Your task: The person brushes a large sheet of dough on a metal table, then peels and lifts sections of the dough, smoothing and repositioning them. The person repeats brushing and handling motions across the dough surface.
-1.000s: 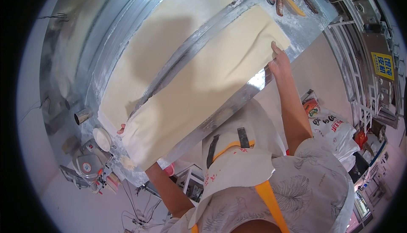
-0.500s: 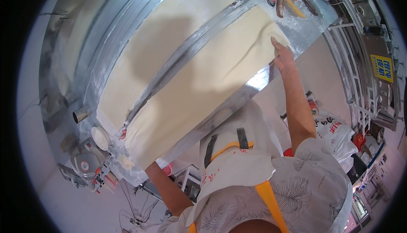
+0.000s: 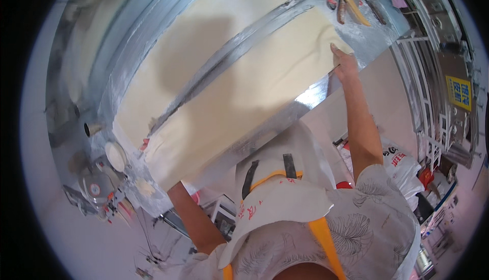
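A long, pale dough sheet point(image 3: 254, 86) stretches across the near side of the floured metal table. At its right end my right hand point(image 3: 347, 66) grips the edge, thumb on top and fingers underneath; the dough wrinkles beside the thumb. My left forearm passes beneath the sheet's left end, hiding most of my left hand. Only the fingertips of my left hand point(image 3: 145, 144) show past the far left corner, holding the sheet there. A second dough sheet point(image 3: 193, 56) lies flat beyond it, separated by a dark, floury strip of table.
A yellow-handled brush point(image 3: 351, 0) and several dark-handled tools lie at the far right. Along the left edge are a metal cup point(image 3: 93, 128), a white round dish point(image 3: 116, 156) and a grey scale-like device point(image 3: 97, 185). White bags point(image 3: 402, 163) stand at the right.
The near sheet's left end and my left hand have shifted slightly left. My right hand keeps its grip. The whole view has tilted a little.
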`<state>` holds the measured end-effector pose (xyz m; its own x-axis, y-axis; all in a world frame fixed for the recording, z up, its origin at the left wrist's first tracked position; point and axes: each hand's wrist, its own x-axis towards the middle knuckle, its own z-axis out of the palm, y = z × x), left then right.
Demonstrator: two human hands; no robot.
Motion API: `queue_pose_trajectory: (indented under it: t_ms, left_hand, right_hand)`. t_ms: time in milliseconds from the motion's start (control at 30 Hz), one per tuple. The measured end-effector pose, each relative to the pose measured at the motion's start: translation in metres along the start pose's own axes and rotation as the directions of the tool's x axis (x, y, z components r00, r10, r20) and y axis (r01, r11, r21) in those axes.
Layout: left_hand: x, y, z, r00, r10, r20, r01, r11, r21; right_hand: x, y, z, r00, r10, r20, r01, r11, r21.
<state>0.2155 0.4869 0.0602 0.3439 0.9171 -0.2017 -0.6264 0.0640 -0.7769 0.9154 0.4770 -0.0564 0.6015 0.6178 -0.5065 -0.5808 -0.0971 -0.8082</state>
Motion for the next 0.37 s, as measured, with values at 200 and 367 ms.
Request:
queue_pose_trajectory:
  t_ms: [200,367]
  left_hand:
    - [-0.004,-0.005,-0.006,0.995,0.083,0.053,-0.090,0.987,0.132]
    - [-0.038,0.048,-0.006,0.995,0.068,0.069,-0.071,0.997,0.040]
  right_hand:
    - [0.000,-0.006,-0.007,0.999,-0.036,0.002,0.036,0.989,-0.144]
    - [0.006,-0.009,-0.003,0.997,-0.050,0.053,0.065,0.937,-0.344]
